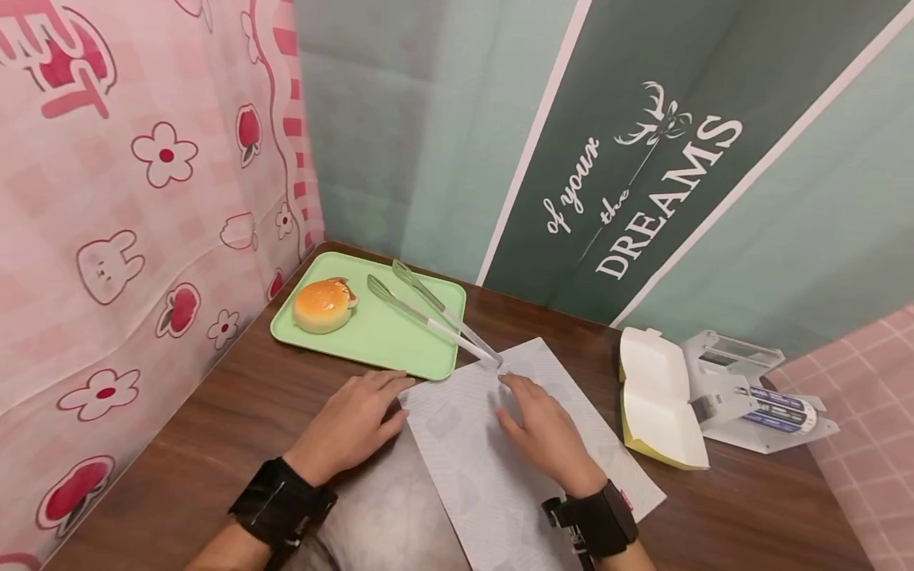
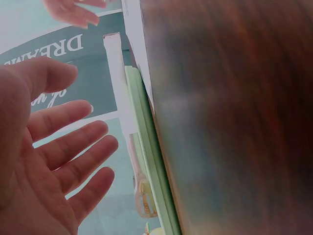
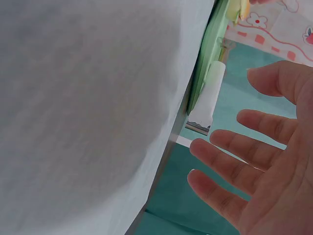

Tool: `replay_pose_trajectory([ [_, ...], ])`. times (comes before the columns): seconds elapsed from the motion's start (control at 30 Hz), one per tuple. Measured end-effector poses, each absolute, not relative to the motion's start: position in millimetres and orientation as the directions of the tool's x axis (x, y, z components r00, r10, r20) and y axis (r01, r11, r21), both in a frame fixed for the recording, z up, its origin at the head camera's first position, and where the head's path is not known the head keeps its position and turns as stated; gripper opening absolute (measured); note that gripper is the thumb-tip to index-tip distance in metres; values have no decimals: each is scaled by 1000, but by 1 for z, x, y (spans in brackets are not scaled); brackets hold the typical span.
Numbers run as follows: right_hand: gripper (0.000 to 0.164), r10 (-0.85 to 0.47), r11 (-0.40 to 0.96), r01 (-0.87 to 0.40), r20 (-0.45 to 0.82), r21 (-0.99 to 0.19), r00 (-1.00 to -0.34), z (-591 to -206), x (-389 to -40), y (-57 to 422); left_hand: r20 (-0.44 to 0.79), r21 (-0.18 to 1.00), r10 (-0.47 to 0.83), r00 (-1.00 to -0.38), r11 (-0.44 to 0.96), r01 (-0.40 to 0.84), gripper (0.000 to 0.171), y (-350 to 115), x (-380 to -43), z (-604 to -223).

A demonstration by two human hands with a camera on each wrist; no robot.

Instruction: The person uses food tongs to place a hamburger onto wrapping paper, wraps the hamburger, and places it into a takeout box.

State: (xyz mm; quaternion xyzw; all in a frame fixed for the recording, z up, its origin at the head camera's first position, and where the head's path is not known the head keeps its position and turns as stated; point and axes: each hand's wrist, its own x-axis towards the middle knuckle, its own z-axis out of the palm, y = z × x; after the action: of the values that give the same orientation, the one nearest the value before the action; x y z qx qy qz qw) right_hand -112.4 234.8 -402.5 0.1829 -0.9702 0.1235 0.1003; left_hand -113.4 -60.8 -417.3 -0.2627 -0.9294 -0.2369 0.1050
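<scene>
My left hand (image 1: 353,420) hovers by the near edge of the green tray (image 1: 385,349), its fingers spread and holding nothing in the left wrist view. Over a sheet of patterned paper (image 1: 493,452) is my right hand (image 1: 546,432), fingers loosely extended, close to the joined end of the tongs (image 1: 464,341). No object sits in its palm in the right wrist view. The tongs lie with their green heads on the tray and their white handles reaching over the paper. A toy burger (image 1: 324,305) rests on the tray's left side.
An opened white and yellow takeaway box (image 1: 660,396) stands on the right of the brown table (image 1: 236,428). Behind it is a clear holder (image 1: 735,349) with a blue-and-white printed cylinder (image 1: 781,410). Printed curtains (image 1: 400,143) hang close along the back and left sides.
</scene>
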Motion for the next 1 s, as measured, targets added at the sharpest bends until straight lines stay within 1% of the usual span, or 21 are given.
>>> replay_pose_trajectory([
  [0.13, 50, -333, 898, -391, 267, -203, -904, -402, -121, 233, 320, 372, 446, -836, 752, 544, 43, -59, -114, -415],
  [0.33, 52, -358, 890, -421, 309, -172, -881, -405, -138, 226, 324, 324, 447, -834, 776, 542, 43, -58, -114, -414],
  [0.57, 57, -356, 904, -399, 250, -152, -901, -406, -159, 214, 292, 261, 456, -841, 808, 529, 44, -56, -108, -411],
  [0.8, 52, -369, 907, -402, 223, -129, -902, -408, -175, 202, 284, 248, 474, -833, 803, 542, 47, -54, -104, -407],
  [1.0, 58, -384, 906, -409, 192, -113, -903, -408, -186, 195, 279, 224, 491, -825, 802, 553, 48, -51, -99, -404],
])
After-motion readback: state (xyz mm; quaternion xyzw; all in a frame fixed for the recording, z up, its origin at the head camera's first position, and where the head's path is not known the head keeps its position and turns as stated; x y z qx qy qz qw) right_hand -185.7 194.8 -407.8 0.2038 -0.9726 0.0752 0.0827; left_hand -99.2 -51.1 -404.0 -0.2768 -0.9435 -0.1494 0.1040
